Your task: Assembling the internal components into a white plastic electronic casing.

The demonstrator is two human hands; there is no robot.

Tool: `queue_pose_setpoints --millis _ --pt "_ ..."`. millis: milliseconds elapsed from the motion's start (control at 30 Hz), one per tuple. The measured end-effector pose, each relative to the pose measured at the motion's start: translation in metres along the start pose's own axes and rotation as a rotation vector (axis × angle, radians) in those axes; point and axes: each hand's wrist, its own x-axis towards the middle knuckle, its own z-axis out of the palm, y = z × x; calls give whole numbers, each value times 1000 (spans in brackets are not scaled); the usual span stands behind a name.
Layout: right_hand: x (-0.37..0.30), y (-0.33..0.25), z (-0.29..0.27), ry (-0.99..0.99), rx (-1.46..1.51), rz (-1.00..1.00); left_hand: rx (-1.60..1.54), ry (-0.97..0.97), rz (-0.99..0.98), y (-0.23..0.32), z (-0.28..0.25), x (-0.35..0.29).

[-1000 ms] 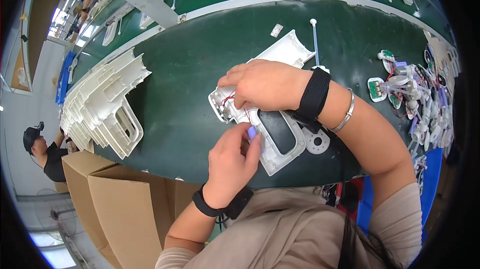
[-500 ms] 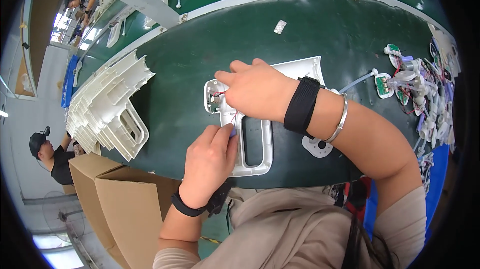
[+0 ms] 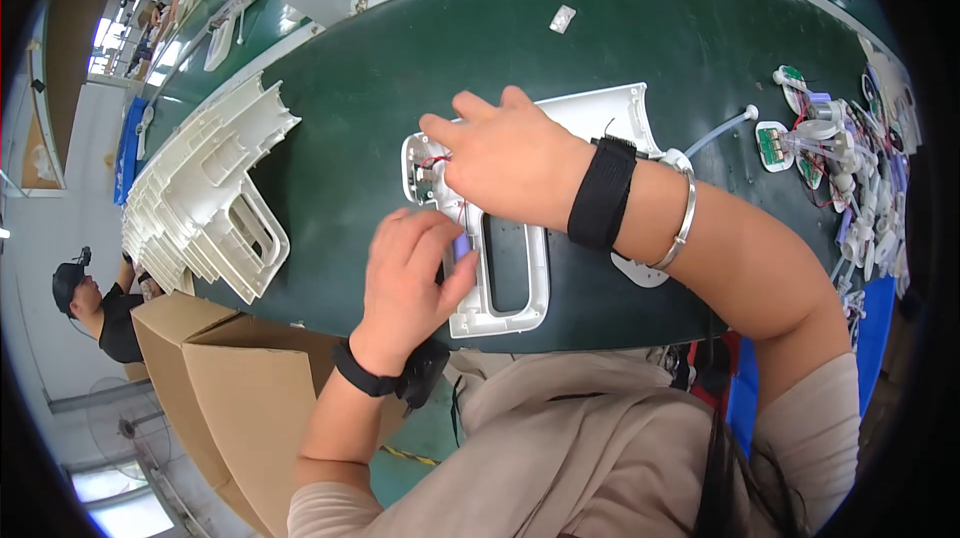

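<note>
A white plastic housing half with a looped handle lies on the green table in front of me. My right hand reaches across its body, the bent fingers over the far edge and the thumb hidden beneath. Thin red wires and a small part show in the housing's left end beside that hand. In the handle's left side sits a purple cylinder. My left hand is beside it, with thumb and fingers apart around the cylinder. Whether a fingertip touches it is unclear.
Nested white housing halves stand at the left, above an open cardboard box. Wired parts with circuit boards are heaped at right. A translucent tube and white plate lie by my right forearm. Other people work at left.
My left hand's thumb and fingers have spread apart, uncovering more of the purple cylinder. The right hand stays over the housing. The whole view has shifted slightly.
</note>
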Motion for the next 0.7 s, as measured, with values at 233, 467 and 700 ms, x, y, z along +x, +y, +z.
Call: queue_pose_setpoints --millis 233,467,700 --pt "-1 -1 3 -40 44 28 -270 90 -440 20 -6 0" --pt "1 2 -4 -122 69 -37 -809 -77 -826 17 -24 2" --pt "-2 18 6 -33 245 -109 -233 -202 -415 34 -24 10"
